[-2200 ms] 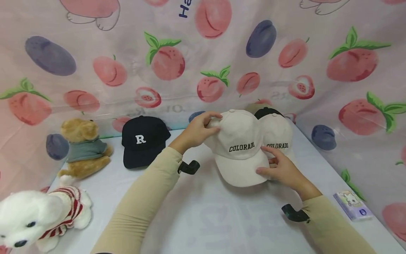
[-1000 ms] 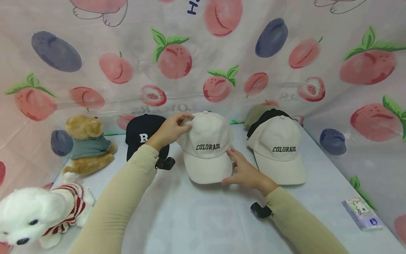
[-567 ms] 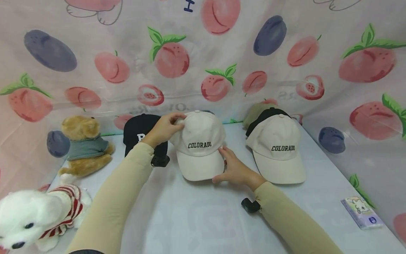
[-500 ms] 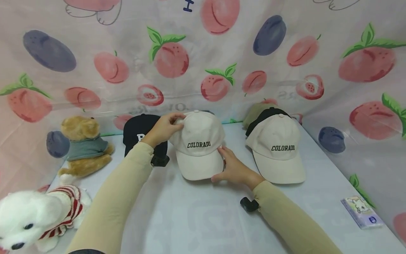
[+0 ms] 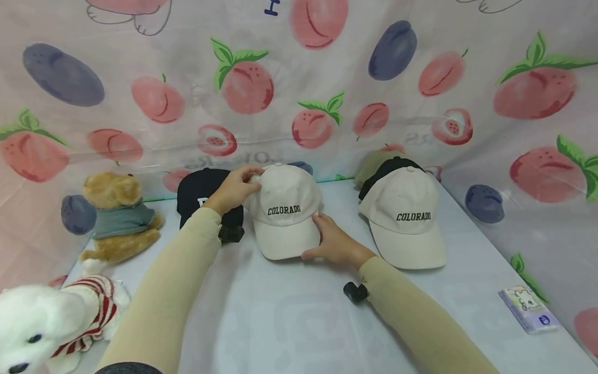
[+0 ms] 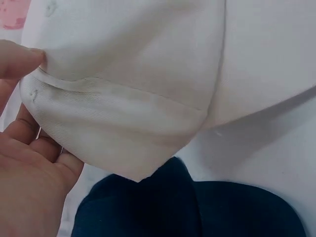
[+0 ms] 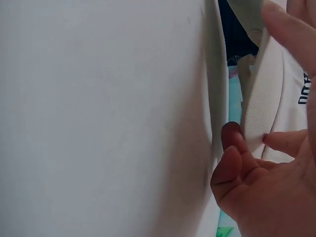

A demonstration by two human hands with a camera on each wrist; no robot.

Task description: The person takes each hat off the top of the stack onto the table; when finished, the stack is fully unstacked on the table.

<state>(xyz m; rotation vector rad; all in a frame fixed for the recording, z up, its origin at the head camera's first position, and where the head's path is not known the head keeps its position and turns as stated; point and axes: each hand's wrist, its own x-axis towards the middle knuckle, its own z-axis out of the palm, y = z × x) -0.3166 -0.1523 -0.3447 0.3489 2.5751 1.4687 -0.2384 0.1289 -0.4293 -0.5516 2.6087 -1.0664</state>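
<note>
Both hands hold a cream baseball cap (image 5: pixel 286 193) lettered COLORADO, brim facing the person. My left hand (image 5: pixel 235 190) pinches the rear left side of the crown; in the left wrist view the thumb lies on the outer cloth and the other fingers go behind the edge of the cap (image 6: pixel 123 123). My right hand (image 5: pixel 334 240) grips the right edge near the brim, its thumb at the brim's edge and fingers by the band. Just left stands a black cap (image 5: pixel 198 184) with a white letter, partly hidden by the left hand and wrist.
A second cream COLORADO cap (image 5: pixel 405 200) stands at the right, before a black cap (image 5: pixel 384 170) and an olive cap (image 5: pixel 366 169). A teddy bear (image 5: pixel 122 222) and white plush dog (image 5: pixel 39 317) sit at the left. A small purple packet (image 5: pixel 530 310) lies near the right edge.
Both hands have carried the cream cap left, from in front of the other cream cap to beside the black lettered cap. In the last half second it shifts only slightly.
</note>
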